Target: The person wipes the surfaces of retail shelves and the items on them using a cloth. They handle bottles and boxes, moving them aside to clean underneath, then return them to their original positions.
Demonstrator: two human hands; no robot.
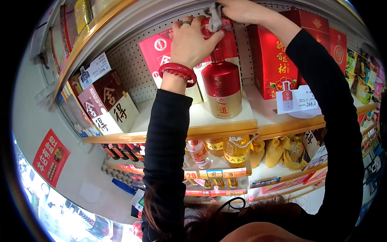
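Near the top of the view, my right hand point(239, 10) grips a grey cloth point(215, 16) that hangs down in front of red liquor boxes. My left hand point(193, 42), with a ring and red bangles at its wrist, is spread against the top of the boxes, its thumb by the cloth. Just below stands a red and gold liquor bottle point(223, 90), upright on the shelf, its neck close to my left thumb. Whether that thumb touches the bottle is unclear. Behind it are a pink and white box point(151, 54) and a red box point(231, 45).
A dark and white box point(121, 99) stands at the left of the wooden-edged shelf point(223, 128). Large red boxes point(267, 60) and a price card point(297, 99) are at the right. Lower shelves hold yellow liquor jars point(237, 151), a clear bottle point(199, 155) and yellow-wrapped items point(275, 151).
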